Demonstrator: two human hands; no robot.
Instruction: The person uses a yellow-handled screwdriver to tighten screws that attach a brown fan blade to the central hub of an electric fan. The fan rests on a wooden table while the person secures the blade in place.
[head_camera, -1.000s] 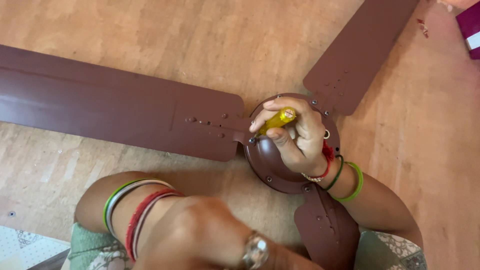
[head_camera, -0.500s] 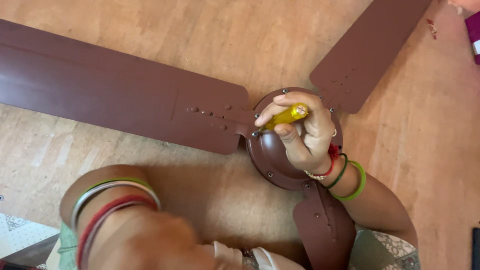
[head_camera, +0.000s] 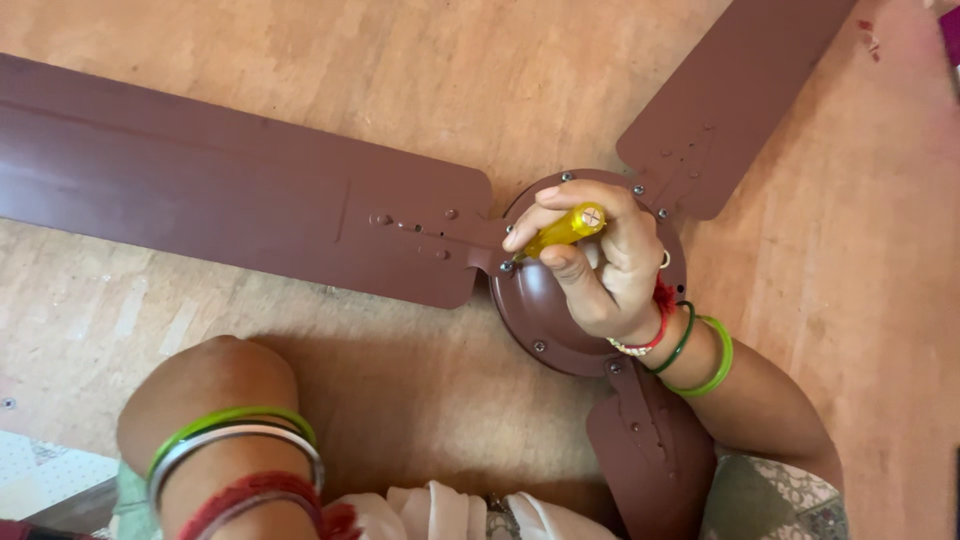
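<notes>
A brown ceiling fan lies on the floor, its round hub (head_camera: 545, 320) in the middle of the view. My right hand (head_camera: 605, 270) rests over the hub and grips a yellow-handled screwdriver (head_camera: 565, 228). The screwdriver's tip sits on a screw (head_camera: 506, 266) at the hub's left edge, where the long left blade (head_camera: 220, 200) joins. A second blade (head_camera: 730, 100) runs to the upper right and a third (head_camera: 650, 460) points down toward me. My left forearm (head_camera: 220, 400), wearing green, silver and red bangles, is at the bottom left. Its hand is below the frame.
The fan rests on a light wooden floor (head_camera: 420, 60). A patterned mat corner (head_camera: 40, 470) shows at the bottom left, with a small loose screw (head_camera: 8, 403) on the floor beside it. White cloth (head_camera: 430, 510) lies at the bottom edge. A magenta object (head_camera: 950, 20) is at the top right.
My left hand has dropped out of the bottom of the view, leaving only the bangled forearm. My right hand stays on the screwdriver at the same screw; the view shifted slightly.
</notes>
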